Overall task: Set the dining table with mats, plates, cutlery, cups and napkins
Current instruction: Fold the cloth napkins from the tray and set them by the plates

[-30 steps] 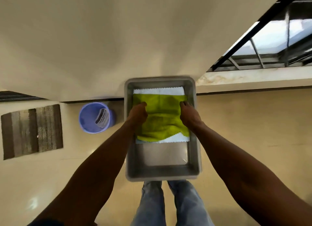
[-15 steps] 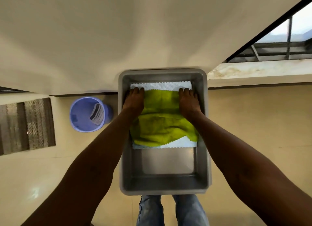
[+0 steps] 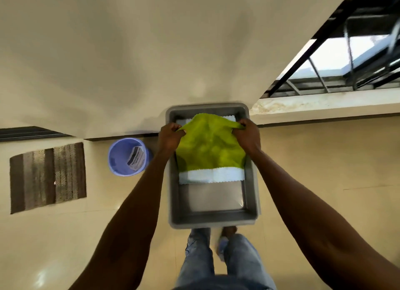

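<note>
Head view, looking straight down. A grey rectangular plastic bin (image 3: 213, 219) sat on the floor directly in front of my feet, its far end against the base of a cream wall.

Inside the bin, at the far end, lay a lime-green cloth napkin (image 3: 211, 148) on top of a white scallop-edged cloth (image 3: 213, 175). The white cloth showed as a strip along the near edge of the green one and as a sliver at the far end. The near half of the bin floor was bare.

My left hand (image 3: 171, 136) gripped the far left corner of the green napkin, fingers curled round the fabric. My right hand (image 3: 246, 134) gripped the far right corner the same way. The far edge of the napkin was bunched and raised between the two hands, while its near part appeared to rest on the white cloth.

Left of the bin, on the floor by the wall, stood a round light-blue plastic bucket (image 3: 127, 156) with a printed label inside. Further left lay a brown striped floor mat (image 3: 47, 178).

My jeans showed below the bin, blurred.
</note>
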